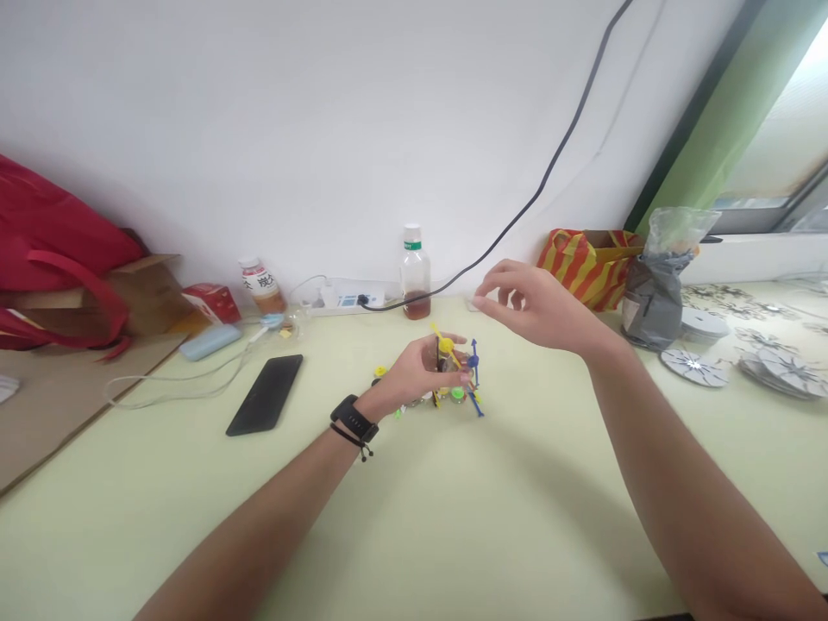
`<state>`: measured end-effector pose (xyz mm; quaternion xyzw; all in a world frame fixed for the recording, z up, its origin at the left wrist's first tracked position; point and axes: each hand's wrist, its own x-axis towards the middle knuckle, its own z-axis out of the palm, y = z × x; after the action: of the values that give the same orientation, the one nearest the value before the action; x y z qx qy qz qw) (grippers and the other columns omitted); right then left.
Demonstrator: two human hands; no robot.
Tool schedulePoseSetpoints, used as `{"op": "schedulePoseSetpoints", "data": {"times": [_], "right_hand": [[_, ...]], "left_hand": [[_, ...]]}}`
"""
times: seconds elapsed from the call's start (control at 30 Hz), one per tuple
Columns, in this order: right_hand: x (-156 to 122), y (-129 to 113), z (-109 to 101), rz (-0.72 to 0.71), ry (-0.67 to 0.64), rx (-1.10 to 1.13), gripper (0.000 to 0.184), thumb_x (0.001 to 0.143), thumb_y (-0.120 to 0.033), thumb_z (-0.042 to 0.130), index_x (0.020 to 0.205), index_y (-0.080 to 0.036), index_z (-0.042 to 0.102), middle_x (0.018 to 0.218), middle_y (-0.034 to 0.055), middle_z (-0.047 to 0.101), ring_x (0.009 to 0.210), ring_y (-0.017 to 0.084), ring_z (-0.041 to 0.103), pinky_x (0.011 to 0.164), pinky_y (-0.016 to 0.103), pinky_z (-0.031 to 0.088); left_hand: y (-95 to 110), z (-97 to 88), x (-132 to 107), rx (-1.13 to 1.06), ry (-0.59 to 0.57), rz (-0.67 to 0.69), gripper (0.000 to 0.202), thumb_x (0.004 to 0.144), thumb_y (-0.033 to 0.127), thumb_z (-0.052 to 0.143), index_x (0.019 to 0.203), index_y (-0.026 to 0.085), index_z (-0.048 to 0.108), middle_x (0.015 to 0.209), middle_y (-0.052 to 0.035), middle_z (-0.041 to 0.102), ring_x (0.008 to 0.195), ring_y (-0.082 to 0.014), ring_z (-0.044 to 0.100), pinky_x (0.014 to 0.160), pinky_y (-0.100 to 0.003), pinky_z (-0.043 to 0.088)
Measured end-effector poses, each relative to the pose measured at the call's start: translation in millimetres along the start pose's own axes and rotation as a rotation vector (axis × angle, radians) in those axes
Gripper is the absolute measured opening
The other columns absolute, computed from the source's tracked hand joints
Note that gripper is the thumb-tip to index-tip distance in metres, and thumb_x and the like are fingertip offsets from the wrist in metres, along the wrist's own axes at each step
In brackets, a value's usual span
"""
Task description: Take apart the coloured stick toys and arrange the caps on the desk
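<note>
My left hand [423, 371], with a black watch on its wrist, is closed around a small clear-and-coloured assembly low over the table. A yellow pointer-like piece [446, 345] and blue arrow-ended pieces [474, 362] stick out of it past the fingers. Small parts in green [458, 395] and yellow [379, 372] show below and behind the hand; whether they belong to the assembly I cannot tell. Up and to the right, apart from it, my right hand [523, 302] is raised with thumb and forefinger pinched together. What lies between those fingertips, if anything, is too small to make out.
A black phone [265, 395] and a white cable [226, 379] lie left. Along the wall stand bottles [416, 280] and a power strip [346, 297] with a black cord [517, 211]. Grey discs [694, 367], a striped bag [582, 263] and a grey bag [653, 297] are right.
</note>
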<state>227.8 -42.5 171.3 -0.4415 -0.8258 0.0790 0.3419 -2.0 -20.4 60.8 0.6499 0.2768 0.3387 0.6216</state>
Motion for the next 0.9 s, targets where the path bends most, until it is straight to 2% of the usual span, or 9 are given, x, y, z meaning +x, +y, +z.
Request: {"op": "schedulePoseSetpoints", "data": {"times": [0.13,0.23,0.33,0.4,0.43,0.6,0.73,0.83,0.9], "right_hand": [[0.1,2.1,2.0,-0.007,-0.075,0.012,0.036,0.099,-0.052,0.057,0.088,-0.022,0.075,0.113,0.0081,0.065,0.087,0.019,0.062,0.070,0.031,0.049],[-0.2,-0.3,6.8,-0.037,-0.145,0.049,0.033,0.099,-0.049,0.057,0.090,-0.023,0.074,0.116,0.0081,0.065,0.092,0.020,0.063,0.073,0.032,0.050],[0.6,-5.3,10.2,-0.081,-0.058,0.100,0.021,0.096,-0.042,0.062,0.093,-0.023,0.071,0.113,0.0078,0.066,0.099,0.022,0.062,0.080,0.034,0.051],[0.8,-9.4,9.1,-0.110,0.000,0.130,0.013,0.094,-0.036,0.065,0.094,-0.024,0.068,0.112,0.0074,0.067,0.104,0.024,0.062,0.085,0.036,0.051],[0.4,-11.4,7.5,-0.126,-0.014,0.144,0.010,0.093,-0.034,0.065,0.094,-0.024,0.068,0.113,0.0071,0.068,0.106,0.024,0.062,0.086,0.036,0.051],[-3.6,-18.0,1.2,-0.174,-0.269,0.166,0.012,0.093,-0.035,0.065,0.093,-0.025,0.073,0.120,0.0063,0.068,0.109,0.024,0.064,0.083,0.034,0.052],[-5.1,-17.5,7.2,-0.170,-0.394,0.123,0.014,0.093,-0.035,0.064,0.099,-0.028,0.075,0.121,0.0048,0.068,0.107,0.024,0.064,0.090,0.037,0.051],[-5.7,-13.2,12.7,-0.145,-0.487,0.084,0.016,0.092,-0.038,0.066,0.101,-0.029,0.075,0.124,0.0043,0.067,0.108,0.024,0.064,0.092,0.037,0.051],[-6.1,-8.9,16.2,-0.095,-0.553,0.077,0.023,0.089,-0.045,0.070,0.105,-0.028,0.072,0.124,0.0049,0.067,0.108,0.025,0.064,0.088,0.035,0.052]], "left_hand": [[3.2,2.1,-1.3,0.071,-0.013,-0.028,0.060,0.074,0.039,0.090,0.124,0.015,0.066,0.110,-0.0137,0.076,0.098,-0.0259,0.075,0.089,-0.038,0.057],[12.6,5.8,-5.0,0.118,-0.075,-0.003,0.062,0.077,0.042,0.087,0.129,0.018,0.065,0.112,-0.0142,0.076,0.097,-0.0263,0.076,0.087,-0.037,0.057],[22.8,8.9,-8.2,0.218,-0.123,-0.023,0.060,0.079,0.046,0.084,0.130,0.021,0.065,0.115,-0.0145,0.077,0.094,-0.0258,0.076,0.082,-0.035,0.057],[28.4,9.0,-8.9,0.276,-0.123,-0.034,0.055,0.083,0.049,0.080,0.128,0.022,0.067,0.114,-0.0139,0.077,0.097,-0.0261,0.075,0.085,-0.036,0.057],[31.2,8.1,-9.0,0.296,-0.122,-0.036,0.051,0.085,0.050,0.078,0.127,0.021,0.068,0.113,-0.0135,0.077,0.099,-0.0265,0.075,0.087,-0.037,0.057],[51.6,-4.2,-11.1,0.275,-0.150,-0.026,0.041,0.096,0.048,0.065,0.123,0.019,0.071,0.123,-0.0135,0.074,0.115,-0.0275,0.070,0.096,-0.038,0.056],[65.2,-15.7,-15.7,0.318,-0.181,-0.003,0.033,0.091,0.037,0.070,0.120,0.020,0.070,0.115,-0.0123,0.076,0.109,-0.0273,0.073,0.089,-0.036,0.059],[63.6,-20.5,-16.6,0.416,-0.183,-0.014,0.029,0.085,0.029,0.074,0.113,0.021,0.069,0.104,-0.0094,0.078,0.102,-0.0260,0.074,0.083,-0.035,0.059],[58.9,-21.7,-15.7,0.451,-0.174,-0.019,0.026,0.084,0.028,0.074,0.108,0.021,0.069,0.100,-0.0089,0.078,0.098,-0.0250,0.075,0.080,-0.033,0.058]]}}
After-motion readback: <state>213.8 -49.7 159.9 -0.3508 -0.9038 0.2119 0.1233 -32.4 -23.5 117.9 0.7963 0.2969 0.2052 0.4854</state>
